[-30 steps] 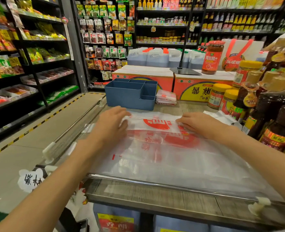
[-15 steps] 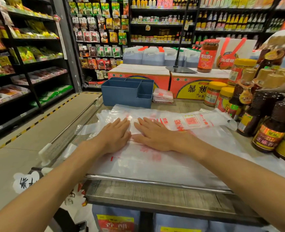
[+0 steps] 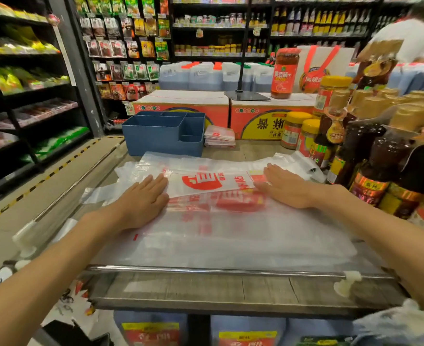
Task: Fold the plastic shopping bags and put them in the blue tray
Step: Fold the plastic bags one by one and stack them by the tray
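my left hand [image 3: 145, 204] lies flat, palm down with the fingers straight and together, pressing on the left part of the plastic shopping bag [image 3: 213, 186] spread out across the surface [image 3: 231, 287]. my right hand [image 3: 287, 187] does the same on the right part, fingers straight and pointing inward, so neither grip is closed around anything; both are released and simply pressing. between my two hands the folded strip of the bag shows a red logo and red characters, and more red print shows dimly through the clear plastic nearer to me. the bag's handles trail off to the left past my left hand, and another bit of white plastic bunches up to the right beyond my right hand. the blue tray [image 3: 156, 141] stands at the far side of the surface, behind the bag and a little to the left, with several compartments that look empty from here. just to its right rests a small stack of folded bags [image 3: 219, 137], beside the tray rather than in it. dark sauce bottles [image 3: 380, 166] crowd the right edge of the surface, and yellow-lidded jars [image 3: 295, 128] stand behind them near red cartons [image 3: 261, 121].
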